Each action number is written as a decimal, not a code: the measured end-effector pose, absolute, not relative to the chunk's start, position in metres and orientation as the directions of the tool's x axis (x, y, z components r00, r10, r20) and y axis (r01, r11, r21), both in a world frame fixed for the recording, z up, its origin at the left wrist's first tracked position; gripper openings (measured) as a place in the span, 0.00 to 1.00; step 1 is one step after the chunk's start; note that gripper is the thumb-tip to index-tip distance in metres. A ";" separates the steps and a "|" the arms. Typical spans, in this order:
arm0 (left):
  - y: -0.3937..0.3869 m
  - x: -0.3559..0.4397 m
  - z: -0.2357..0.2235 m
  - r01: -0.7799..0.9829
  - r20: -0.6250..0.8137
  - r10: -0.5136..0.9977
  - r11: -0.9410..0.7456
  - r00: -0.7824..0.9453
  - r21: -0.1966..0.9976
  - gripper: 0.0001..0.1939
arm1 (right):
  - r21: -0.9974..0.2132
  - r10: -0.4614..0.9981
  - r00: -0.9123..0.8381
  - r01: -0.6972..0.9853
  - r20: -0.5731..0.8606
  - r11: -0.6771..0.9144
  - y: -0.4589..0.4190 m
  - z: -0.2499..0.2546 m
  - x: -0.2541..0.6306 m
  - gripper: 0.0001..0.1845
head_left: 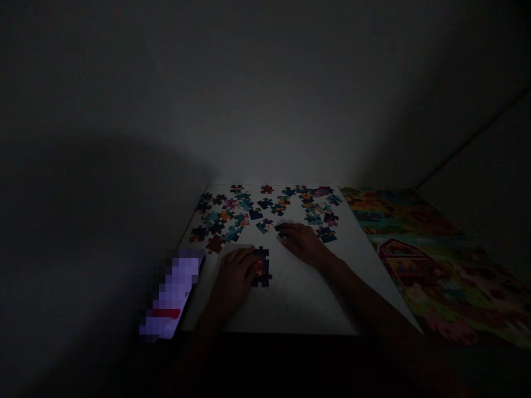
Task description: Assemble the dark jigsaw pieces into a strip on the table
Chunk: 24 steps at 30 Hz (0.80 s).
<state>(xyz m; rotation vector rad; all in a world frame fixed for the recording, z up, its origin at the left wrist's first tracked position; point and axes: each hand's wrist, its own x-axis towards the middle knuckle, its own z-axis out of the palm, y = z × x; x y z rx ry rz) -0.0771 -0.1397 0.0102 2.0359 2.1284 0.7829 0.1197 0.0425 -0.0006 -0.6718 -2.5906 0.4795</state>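
Head view, as I see it remotely. White table [311, 301]: loose puzzle pieces [236, 218] toward the far edge. Left hand [236, 269]: fingers close together, bent over the left side of a dark puzzle section [263, 271], left of table centre. Right hand [302, 241]: fingers curled at a small piece [281, 227], farther from the near edge. Whether either pinches, I cannot tell. Handling, judged: light, stiff card; seams may part; grip outer edges.

head cam | head-worn | faces forward, down | tabletop [307, 309] near, wall [265, 99] beyond
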 end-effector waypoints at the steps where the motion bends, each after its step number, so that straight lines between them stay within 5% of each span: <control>1: -0.139 -0.077 0.011 0.906 0.276 0.955 -0.023 -0.104 0.423 0.13 | -0.412 0.528 -0.792 0.390 0.306 0.823 0.044 -0.002 0.120 0.17; 12: -0.139 -0.070 0.020 0.919 0.319 0.940 -0.013 -0.123 0.393 0.13 | -0.308 0.607 -0.686 0.523 0.400 0.795 0.049 -0.018 0.117 0.22; 24: -0.144 -0.078 0.001 0.941 0.406 0.911 -0.066 -0.079 0.331 0.16 | -0.363 0.617 -0.648 0.499 0.446 0.787 0.047 -0.022 0.119 0.21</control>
